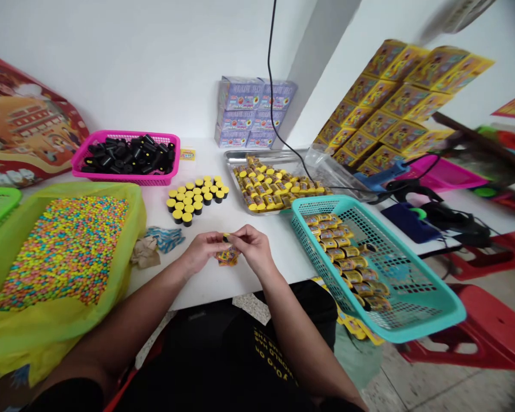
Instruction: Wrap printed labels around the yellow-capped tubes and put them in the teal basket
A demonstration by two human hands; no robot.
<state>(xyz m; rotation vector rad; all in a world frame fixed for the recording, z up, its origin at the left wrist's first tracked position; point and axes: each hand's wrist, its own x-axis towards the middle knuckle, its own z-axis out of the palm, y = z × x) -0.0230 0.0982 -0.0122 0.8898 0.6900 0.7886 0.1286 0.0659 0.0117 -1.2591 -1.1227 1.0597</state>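
Close to the table's front edge, my left hand (pixel 206 249) and my right hand (pixel 249 246) meet with fingers pinched together. Between the fingertips is a small black-and-yellow canister (pixel 226 237), mostly covered by the fingers. Just below it, colourful printed labels (pixel 227 257) show under the hands; whether they lie on the table or hang from the fingers I cannot tell. Beyond my hands stands a group of black canisters with yellow lids (pixel 192 199). A crumpled blue-and-white cloth (pixel 165 238) lies left of my left hand.
At left, a yellow-lined tub (pixel 138 212) holds colourful candies; behind it is a pink basket (pixel 175 171) of black canisters. A metal tray (pixel 230 166) and a teal basket (pixel 429 286) hold labelled canisters at right. Purple boxes (pixel 240 109) and yellow boxes (pixel 369 109) are stacked behind. A black cable (pixel 269 63) hangs down.
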